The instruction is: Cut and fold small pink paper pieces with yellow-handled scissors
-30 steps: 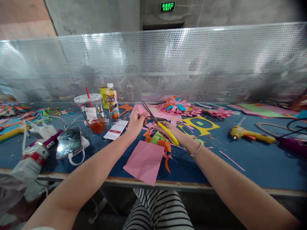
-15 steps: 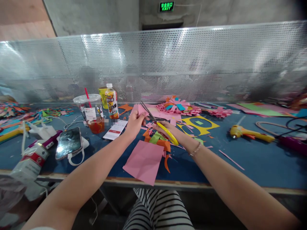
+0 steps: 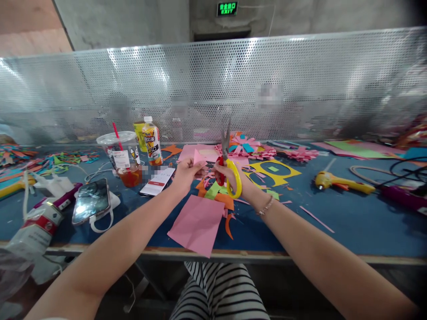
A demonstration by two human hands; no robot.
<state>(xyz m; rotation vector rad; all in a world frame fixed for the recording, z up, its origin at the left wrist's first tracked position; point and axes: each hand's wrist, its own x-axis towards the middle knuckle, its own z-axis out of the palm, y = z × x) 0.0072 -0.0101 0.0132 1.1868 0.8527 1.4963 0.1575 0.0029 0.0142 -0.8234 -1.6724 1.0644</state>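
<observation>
Scissors: swung from a leftward slant to near upright, metal blades parted, tips clear of the pink piece; one handle loop yellow, the other red.
Screen: perforated metal, glossy, behind the tabletop.
Tabletop: flat, blue, littered with paper scraps.
Pink sheet: smooth, four-sided, flat near the front edge.
Yellow sheet: angular, with rounded cut-outs, beyond the right wrist.
Right hand: closed around the scissors' handles.
Left hand: fingertips pinching the pink piece.
Pink piece: pointed paper, raised above the scraps, left of the scissors.
</observation>
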